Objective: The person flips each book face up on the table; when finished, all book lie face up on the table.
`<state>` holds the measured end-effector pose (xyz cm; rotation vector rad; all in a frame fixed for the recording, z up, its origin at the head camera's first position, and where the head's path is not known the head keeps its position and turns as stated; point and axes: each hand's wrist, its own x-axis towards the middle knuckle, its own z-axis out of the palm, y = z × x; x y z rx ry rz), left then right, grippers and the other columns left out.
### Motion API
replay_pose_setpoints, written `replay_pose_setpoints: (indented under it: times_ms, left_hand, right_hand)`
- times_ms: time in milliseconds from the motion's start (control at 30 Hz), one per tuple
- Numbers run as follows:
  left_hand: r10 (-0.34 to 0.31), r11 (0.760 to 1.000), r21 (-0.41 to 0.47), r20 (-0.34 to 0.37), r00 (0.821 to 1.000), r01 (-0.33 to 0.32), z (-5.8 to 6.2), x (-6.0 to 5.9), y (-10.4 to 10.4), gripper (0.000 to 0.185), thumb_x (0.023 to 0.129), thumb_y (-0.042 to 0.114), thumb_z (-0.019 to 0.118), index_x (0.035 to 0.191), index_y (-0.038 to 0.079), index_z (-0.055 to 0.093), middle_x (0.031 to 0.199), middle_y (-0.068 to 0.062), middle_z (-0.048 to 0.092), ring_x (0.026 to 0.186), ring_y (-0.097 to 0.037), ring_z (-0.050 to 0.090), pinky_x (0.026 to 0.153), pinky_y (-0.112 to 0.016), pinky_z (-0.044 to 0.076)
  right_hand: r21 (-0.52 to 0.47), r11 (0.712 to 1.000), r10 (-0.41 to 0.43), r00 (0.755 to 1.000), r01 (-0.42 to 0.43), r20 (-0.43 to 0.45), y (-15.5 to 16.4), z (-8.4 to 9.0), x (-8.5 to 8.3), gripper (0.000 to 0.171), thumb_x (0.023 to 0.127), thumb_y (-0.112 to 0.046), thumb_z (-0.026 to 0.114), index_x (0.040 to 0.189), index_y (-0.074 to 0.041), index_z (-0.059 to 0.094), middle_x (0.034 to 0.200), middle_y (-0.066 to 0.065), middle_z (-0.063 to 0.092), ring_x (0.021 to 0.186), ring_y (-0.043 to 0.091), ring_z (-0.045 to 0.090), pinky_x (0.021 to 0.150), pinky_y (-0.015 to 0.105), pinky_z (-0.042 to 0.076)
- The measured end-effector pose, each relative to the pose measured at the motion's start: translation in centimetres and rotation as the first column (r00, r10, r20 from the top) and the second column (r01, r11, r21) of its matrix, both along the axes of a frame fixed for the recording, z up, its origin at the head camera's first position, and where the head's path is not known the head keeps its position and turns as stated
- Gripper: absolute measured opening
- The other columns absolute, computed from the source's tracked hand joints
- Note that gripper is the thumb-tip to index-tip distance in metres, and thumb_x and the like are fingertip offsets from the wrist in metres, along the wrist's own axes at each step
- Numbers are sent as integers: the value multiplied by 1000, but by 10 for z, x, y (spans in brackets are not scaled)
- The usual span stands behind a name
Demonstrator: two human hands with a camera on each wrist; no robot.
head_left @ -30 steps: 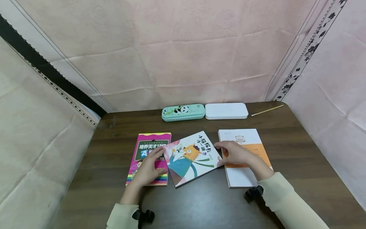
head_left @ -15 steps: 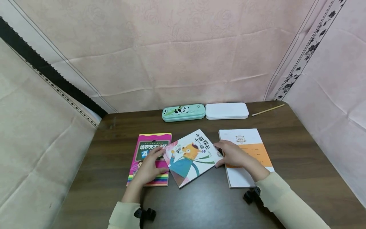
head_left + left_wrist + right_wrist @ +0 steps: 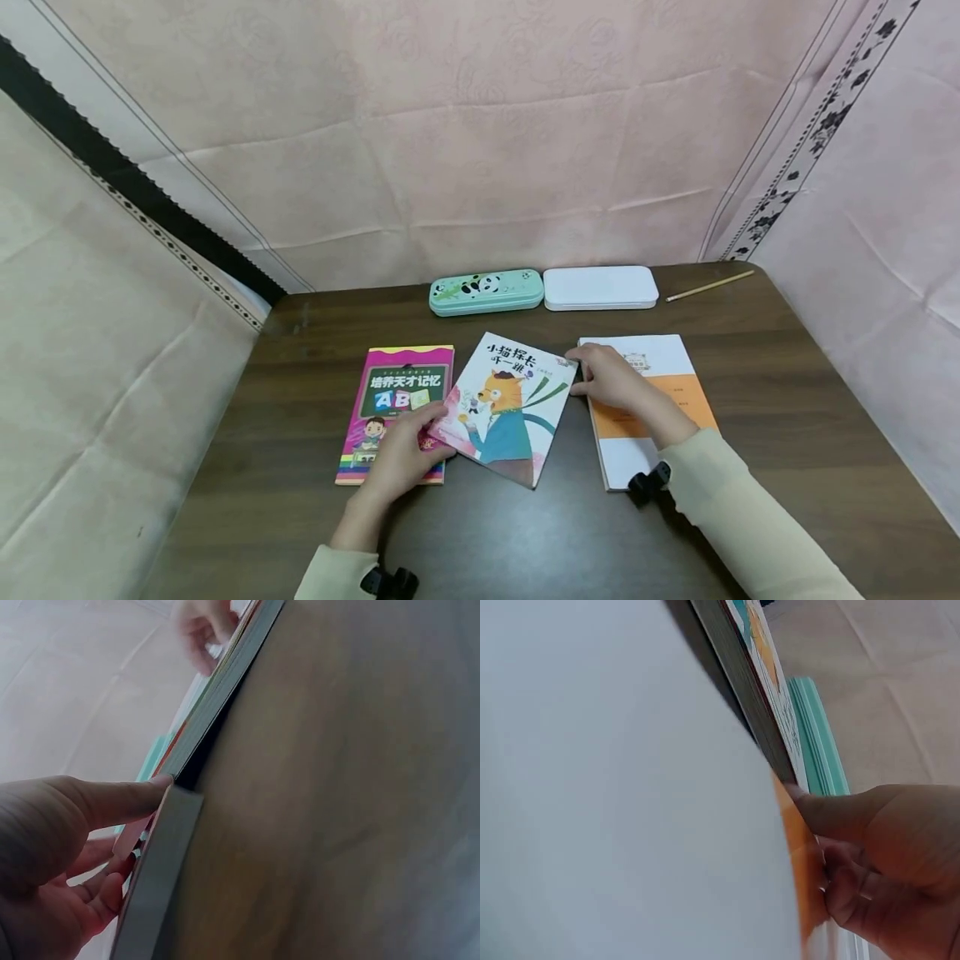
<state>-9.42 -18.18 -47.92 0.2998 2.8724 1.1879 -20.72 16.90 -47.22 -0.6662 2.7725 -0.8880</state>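
Note:
A white picture book (image 3: 510, 408) with an orange cat in a blue dress lies turned at a slant in the middle of the table. My left hand (image 3: 405, 454) pinches its lower left corner, over the pink book (image 3: 386, 379) with a chalkboard cover. At the upper right corner my right hand (image 3: 618, 385) grips the same picture book, its forearm crossing the white and orange book (image 3: 678, 396). The left wrist view shows my thumb (image 3: 127, 801) against the page edges. My right thumb (image 3: 832, 810) presses the book's edge in the right wrist view.
Along the back of the table stand a green panda pencil case (image 3: 487, 292) and a white case (image 3: 600, 288), side by side. A thin yellow pencil (image 3: 708, 286) lies to their right. Fabric curtains (image 3: 480, 167) rise behind the dark wooden table (image 3: 300, 400).
The picture book has turned clockwise between my hands. My right hand has moved up and away with its corner; my left hand has slid slightly right and nearer the front.

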Motion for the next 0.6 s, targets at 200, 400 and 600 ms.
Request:
replay_pose_setpoints:
  times_ms: [200, 400, 600]
  left_hand:
    - [-15, 1000, -10, 17, 1000, 15, -2, 3, 8, 63, 77, 15, 90, 135, 13, 66, 142, -4, 60, 129, -28, 54, 106, -48, 47]
    - [-50, 997, -52, 32, 998, 51, -4, 6, 13, 59, 76, 21, 92, 130, 17, 68, 133, -3, 65, 119, -25, 55, 103, -46, 48]
    - [-71, 994, -81, 9, 997, 72, -8, 5, 16, 58, 74, 28, 93, 127, 18, 70, 130, -1, 65, 124, -24, 53, 105, -48, 45]
  right_hand:
    - [23, 999, -41, 999, 41, -9, -4, 1, -12, 46, 83, -4, 83, 126, 3, 66, 110, 16, 66, 78, 21, 57, 67, 34, 52]
    - [53, 997, -48, 999, 48, 1, -8, 2, -22, 40, 89, 0, 75, 128, 0, 66, 130, 19, 64, 114, 33, 60, 98, 51, 52]
    - [68, 996, -60, 998, 59, 6, -11, 4, -26, 39, 91, -1, 72, 130, 0, 65, 133, 19, 62, 126, 38, 56, 106, 55, 45]
